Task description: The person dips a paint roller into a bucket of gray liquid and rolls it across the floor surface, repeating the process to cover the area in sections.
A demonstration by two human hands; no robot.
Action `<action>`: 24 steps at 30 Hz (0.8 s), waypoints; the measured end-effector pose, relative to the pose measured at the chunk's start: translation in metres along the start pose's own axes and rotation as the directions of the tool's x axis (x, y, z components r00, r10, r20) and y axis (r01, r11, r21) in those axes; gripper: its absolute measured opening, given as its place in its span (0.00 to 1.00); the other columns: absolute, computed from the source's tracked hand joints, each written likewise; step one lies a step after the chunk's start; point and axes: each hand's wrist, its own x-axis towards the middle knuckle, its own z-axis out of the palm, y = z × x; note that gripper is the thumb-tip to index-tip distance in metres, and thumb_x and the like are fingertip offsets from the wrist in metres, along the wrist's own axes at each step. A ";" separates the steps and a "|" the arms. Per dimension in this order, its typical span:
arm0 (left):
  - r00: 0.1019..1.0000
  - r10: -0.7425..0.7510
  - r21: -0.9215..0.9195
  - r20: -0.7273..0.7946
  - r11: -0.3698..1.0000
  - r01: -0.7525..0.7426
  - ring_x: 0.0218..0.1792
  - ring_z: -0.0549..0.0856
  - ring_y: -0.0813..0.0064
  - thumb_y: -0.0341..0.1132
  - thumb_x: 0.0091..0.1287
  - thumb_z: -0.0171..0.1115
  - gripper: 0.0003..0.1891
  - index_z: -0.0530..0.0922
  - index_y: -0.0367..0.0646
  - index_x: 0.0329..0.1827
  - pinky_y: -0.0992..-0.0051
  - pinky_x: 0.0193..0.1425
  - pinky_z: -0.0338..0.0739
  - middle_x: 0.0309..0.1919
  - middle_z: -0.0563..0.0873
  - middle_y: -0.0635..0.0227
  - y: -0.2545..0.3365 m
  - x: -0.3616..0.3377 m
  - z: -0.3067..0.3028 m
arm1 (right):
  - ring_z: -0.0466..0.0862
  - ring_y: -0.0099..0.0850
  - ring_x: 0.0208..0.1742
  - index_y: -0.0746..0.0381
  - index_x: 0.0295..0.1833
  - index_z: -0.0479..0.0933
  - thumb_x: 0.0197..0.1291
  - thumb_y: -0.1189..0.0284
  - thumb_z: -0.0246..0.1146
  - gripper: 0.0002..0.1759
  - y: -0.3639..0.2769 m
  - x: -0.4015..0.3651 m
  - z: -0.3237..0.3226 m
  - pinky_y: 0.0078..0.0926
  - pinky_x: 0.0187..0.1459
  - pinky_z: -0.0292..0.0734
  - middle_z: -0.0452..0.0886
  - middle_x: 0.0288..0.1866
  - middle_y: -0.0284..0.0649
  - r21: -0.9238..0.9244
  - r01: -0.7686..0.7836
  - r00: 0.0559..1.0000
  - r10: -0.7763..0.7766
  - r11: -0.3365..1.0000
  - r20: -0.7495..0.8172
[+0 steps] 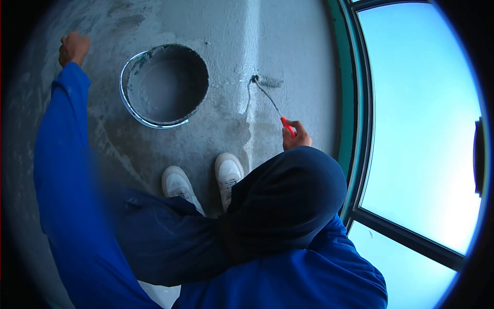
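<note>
My right hand (297, 138) grips the red handle of a small paint roller (267, 81), whose head lies on the wet grey floor (288, 46) beside a pale painted stripe. My left hand (73, 47) is stretched far out to the upper left in a blue sleeve. Its fingers are curled into a fist that rests on the grey surface, holding nothing I can see. A round bucket (123, 87) with grey paint inside stands between the two hands, nearer the left one.
My two white shoes (177, 183) stand on the floor just below the bucket. My blue-clad knees and a dark hood fill the lower view. A green-framed window (355, 103) with bright glass runs along the right side.
</note>
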 end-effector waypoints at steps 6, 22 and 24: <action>0.999 0.006 0.008 0.036 1.000 -0.006 0.58 0.82 0.53 0.45 0.69 0.54 0.27 0.74 0.48 0.70 0.54 0.58 0.78 0.67 0.75 0.57 -0.013 0.001 -0.016 | 0.86 0.57 0.39 0.60 0.46 0.83 0.57 0.66 0.64 0.13 -0.036 0.128 -0.007 0.46 0.41 0.81 0.85 0.36 0.59 -0.028 0.357 0.929 -0.359 0.933 -0.096; 0.999 -0.007 0.048 0.050 0.999 0.004 0.64 0.78 0.52 0.45 0.70 0.53 0.26 0.73 0.49 0.71 0.53 0.64 0.76 0.69 0.73 0.56 0.008 -0.004 -0.014 | 0.86 0.56 0.38 0.56 0.50 0.79 0.63 0.67 0.64 0.11 -0.016 -0.056 -0.037 0.48 0.40 0.79 0.85 0.34 0.56 0.064 -0.132 0.974 0.117 0.989 0.193; 1.000 0.009 0.067 0.014 0.998 -0.010 0.64 0.78 0.52 0.44 0.70 0.52 0.26 0.73 0.49 0.71 0.53 0.65 0.75 0.69 0.73 0.56 0.006 -0.003 -0.007 | 0.86 0.56 0.38 0.56 0.50 0.79 0.63 0.67 0.64 0.11 -0.003 -0.083 -0.046 0.48 0.40 0.79 0.85 0.34 0.56 0.131 -0.076 0.975 0.046 0.988 0.219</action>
